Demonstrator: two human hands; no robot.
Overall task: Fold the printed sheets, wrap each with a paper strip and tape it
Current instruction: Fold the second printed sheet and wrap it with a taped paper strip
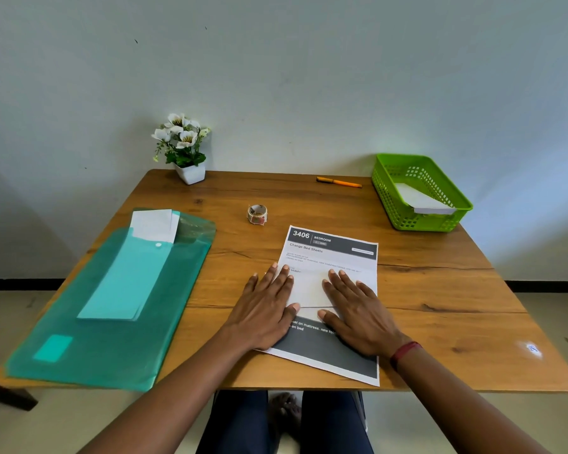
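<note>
To crease well, both palms should press along the fold line and sweep from the middle out to the side edges, with the edges held square so nothing skews. The printed sheet (338, 257) lies near the middle of the table (440, 290), slightly turned, header at the far end. The left hand (266, 309) rests flat on its left half, fingers straight and spread. The right hand (358, 312) lies flat just beside it, gripping nothing. A thin line crosses the sheet between the 2 thumbs. The tape roll (257, 213) sits farther off, to the left.
</note>
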